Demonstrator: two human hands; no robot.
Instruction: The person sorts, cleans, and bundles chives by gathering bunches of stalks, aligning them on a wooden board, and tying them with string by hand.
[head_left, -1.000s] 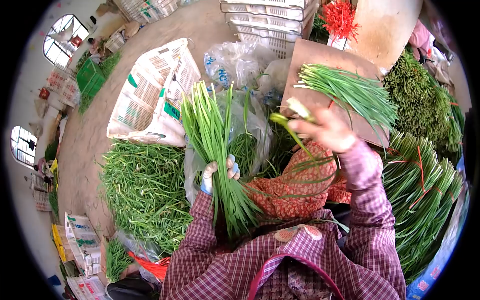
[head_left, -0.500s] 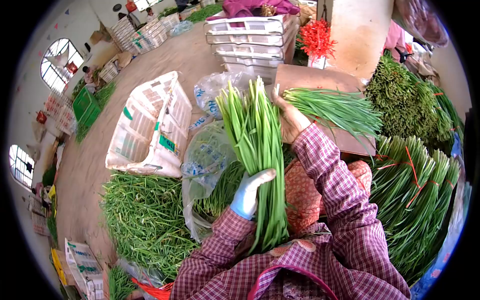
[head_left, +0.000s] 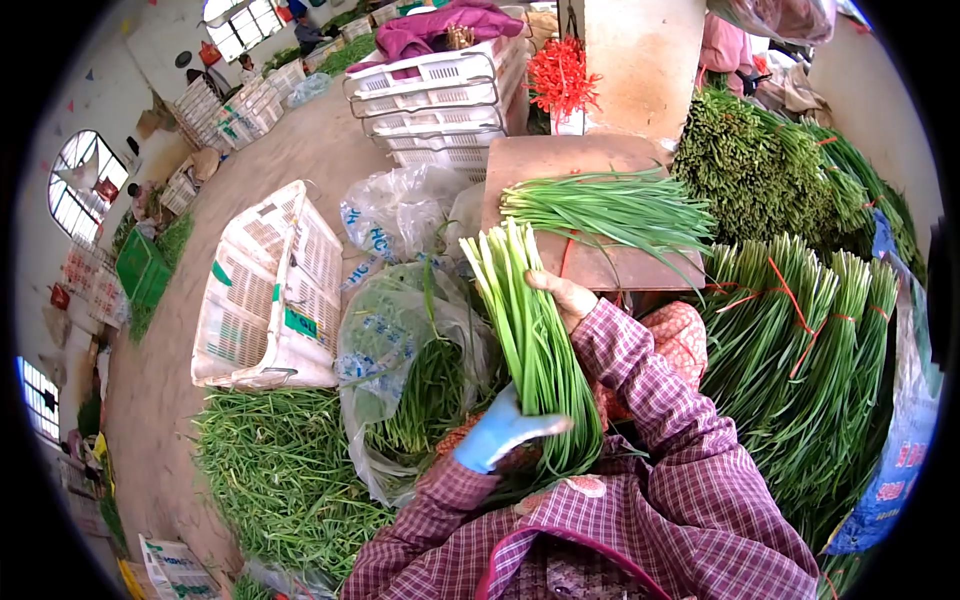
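Observation:
A thick bunch of garlic chives [head_left: 535, 340] leans over my lap, its pale cut ends up and its green leaves hanging down. My left hand [head_left: 507, 430], in a light blue glove, is closed round the lower part, thumb across the front. Bare, my right hand [head_left: 566, 300] grips the upper part from the right side; some of its fingers are hidden behind the stalks. Just beyond, a smaller pile of chives [head_left: 610, 208] lies on a brown board [head_left: 530, 158] with a red tie under it.
Left of me stand a white plastic crate [head_left: 268, 290], a clear plastic bag [head_left: 375, 350] with greens, and a heap of loose leaves [head_left: 280, 470]. Tied chive bunches [head_left: 800, 350] stack up at right. Behind are stacked crates [head_left: 440, 100], a pillar [head_left: 640, 70] and red ties [head_left: 562, 78].
The bunch has come lower and tilts more to the left at its top. My right hand has moved from beside the cut ends down onto the stalks. The view has shifted slightly.

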